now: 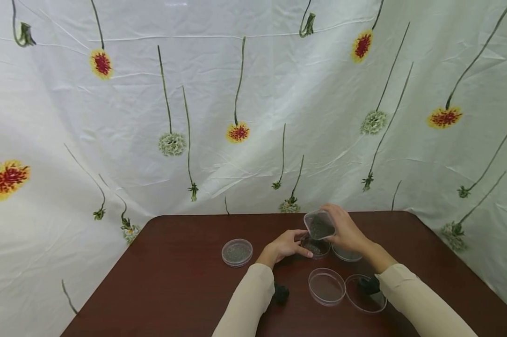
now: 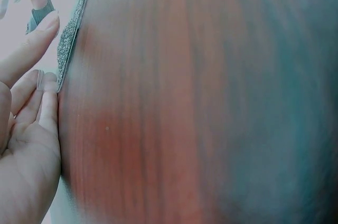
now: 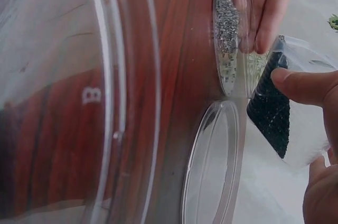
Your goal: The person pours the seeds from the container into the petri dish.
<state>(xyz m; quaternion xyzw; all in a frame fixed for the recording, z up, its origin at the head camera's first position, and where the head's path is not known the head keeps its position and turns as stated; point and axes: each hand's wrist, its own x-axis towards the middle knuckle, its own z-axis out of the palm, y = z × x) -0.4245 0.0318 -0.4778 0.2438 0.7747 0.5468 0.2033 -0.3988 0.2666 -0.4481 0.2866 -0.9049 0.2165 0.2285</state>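
In the head view my right hand [image 1: 342, 228] grips a clear square plastic container [image 1: 321, 224], tilted over a round petri dish. Dark granules [image 3: 274, 110] fill the container's lower side in the right wrist view. Below it, the petri dish [image 1: 314, 249] stands on the table with grains [image 3: 227, 15] spread over its bottom. My left hand [image 1: 285, 245] holds this dish at its side, thumb in front and fingers behind. In the left wrist view, the left hand [image 2: 29, 150] is at the dish's edge, where the grains [image 2: 68, 42] show as a low heap.
To the left a petri dish [image 1: 237, 252] of greyish grains sits on the dark wooden table [image 1: 186, 290]. A clear round dish [image 1: 348, 255] stands just right of the working dish. Two more clear dishes, one in front [image 1: 327, 286] and one under my right wrist [image 1: 358, 304], lie nearer. Behind hangs a flowered cloth [image 1: 211, 178].
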